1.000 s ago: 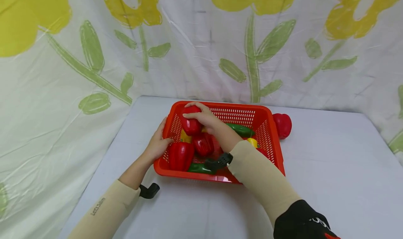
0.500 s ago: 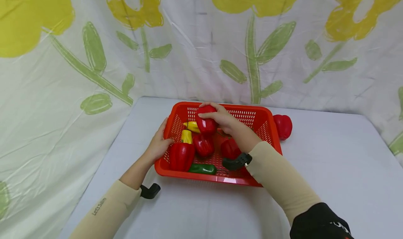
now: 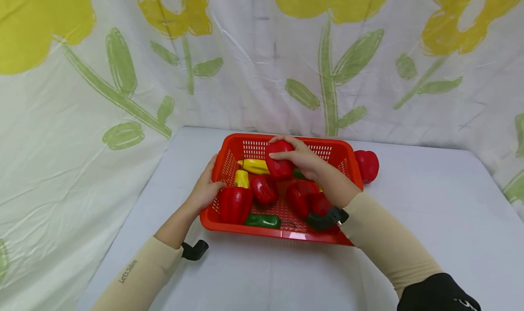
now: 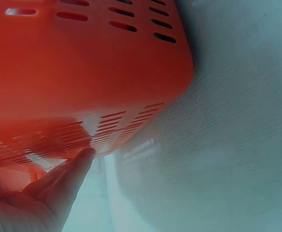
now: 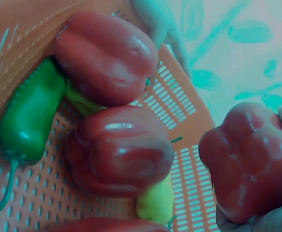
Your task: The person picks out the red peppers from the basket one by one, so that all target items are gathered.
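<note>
In the head view my right hand (image 3: 300, 158) holds a red bell pepper (image 3: 280, 160) above the back middle of the red plastic basket (image 3: 254, 232). The right wrist view shows the lobed end of that held pepper (image 5: 252, 159) between thumb and fingers. My left hand (image 3: 204, 188) grips the basket's left rim, thumb inside and fingers along the outer wall (image 4: 107, 63). Inside lie a large red pepper (image 3: 236, 205) at front left, a smaller red pepper (image 3: 264, 189), yellow peppers (image 3: 254, 166), a green pepper (image 3: 263, 220) and more red peppers (image 3: 300, 197) at right, partly hidden by my wrist.
Another red bell pepper (image 3: 367, 166) lies on the white table (image 3: 430, 202), outside the basket's right side. A flowered curtain (image 3: 245, 74) hangs behind the table. Dark wrist cameras (image 3: 195, 250) stick out from both forearms.
My right hand has moved rightward across the basket with the red bell pepper, uncovering yellow peppers at the back left and red ones near the middle. My left hand has stayed on the rim.
</note>
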`<state>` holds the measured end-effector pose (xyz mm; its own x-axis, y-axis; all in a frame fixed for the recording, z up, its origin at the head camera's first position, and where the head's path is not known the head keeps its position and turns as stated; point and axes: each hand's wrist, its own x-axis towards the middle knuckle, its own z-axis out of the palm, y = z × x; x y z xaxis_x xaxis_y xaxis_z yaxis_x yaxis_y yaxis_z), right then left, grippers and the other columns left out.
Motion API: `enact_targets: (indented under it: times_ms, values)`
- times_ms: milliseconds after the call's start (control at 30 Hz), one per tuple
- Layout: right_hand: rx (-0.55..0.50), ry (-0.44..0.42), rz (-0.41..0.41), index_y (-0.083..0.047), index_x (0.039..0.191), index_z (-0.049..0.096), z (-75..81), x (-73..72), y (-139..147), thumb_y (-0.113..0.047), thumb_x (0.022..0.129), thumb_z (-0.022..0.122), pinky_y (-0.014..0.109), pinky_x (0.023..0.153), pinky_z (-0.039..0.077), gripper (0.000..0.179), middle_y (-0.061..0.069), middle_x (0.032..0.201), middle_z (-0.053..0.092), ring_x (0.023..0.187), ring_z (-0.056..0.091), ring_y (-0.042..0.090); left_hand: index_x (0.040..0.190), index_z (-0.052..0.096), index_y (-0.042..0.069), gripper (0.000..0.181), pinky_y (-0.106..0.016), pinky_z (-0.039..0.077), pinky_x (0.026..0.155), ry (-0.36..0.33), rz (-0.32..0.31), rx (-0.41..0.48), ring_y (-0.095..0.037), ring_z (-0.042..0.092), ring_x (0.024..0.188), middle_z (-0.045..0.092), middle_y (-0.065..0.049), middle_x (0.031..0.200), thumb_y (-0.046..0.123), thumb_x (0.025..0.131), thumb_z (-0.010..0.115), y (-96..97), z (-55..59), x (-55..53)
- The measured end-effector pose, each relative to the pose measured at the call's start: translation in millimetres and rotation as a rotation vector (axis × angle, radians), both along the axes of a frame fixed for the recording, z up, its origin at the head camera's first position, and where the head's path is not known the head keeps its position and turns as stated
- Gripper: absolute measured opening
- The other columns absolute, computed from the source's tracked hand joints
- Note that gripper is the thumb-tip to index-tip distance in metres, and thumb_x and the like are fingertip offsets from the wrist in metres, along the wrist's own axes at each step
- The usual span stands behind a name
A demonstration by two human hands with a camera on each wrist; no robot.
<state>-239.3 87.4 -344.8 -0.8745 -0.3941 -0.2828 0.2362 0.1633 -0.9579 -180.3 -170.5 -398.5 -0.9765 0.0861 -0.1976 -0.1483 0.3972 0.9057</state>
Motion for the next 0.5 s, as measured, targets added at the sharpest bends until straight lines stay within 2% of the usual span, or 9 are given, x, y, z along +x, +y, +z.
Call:
enact_targets:
  times_ms: [200,500]
  values:
    - [0.008,0.035,0.028,-0.014,0.125,0.048,2.9,6.2,14,-0.015,0.087,0.061,0.028,0.077,0.054,0.040,0.008,0.126,0.045,0.104,0.051,0.024,0.151,0.002,0.024,0.080,-0.049,0.051,0.088,0.002,-0.004,0.013,-0.037,0.045,0.122,0.021,-0.014,0.153,-0.001,0.088,0.044,0.6,0.1,-0.5]
    - [0.053,0.038,0.069,-0.015,0.129,0.045,13.3,17.8,39,-0.017,0.087,0.062,0.033,0.079,0.055,0.045,0.009,0.130,0.041,0.111,0.047,0.028,0.151,0.001,0.022,0.079,-0.050,0.048,0.092,-0.003,-0.002,0.018,-0.037,0.043,0.123,0.019,-0.015,0.154,-0.002,0.089,0.043,-0.3,0.5,1.5]
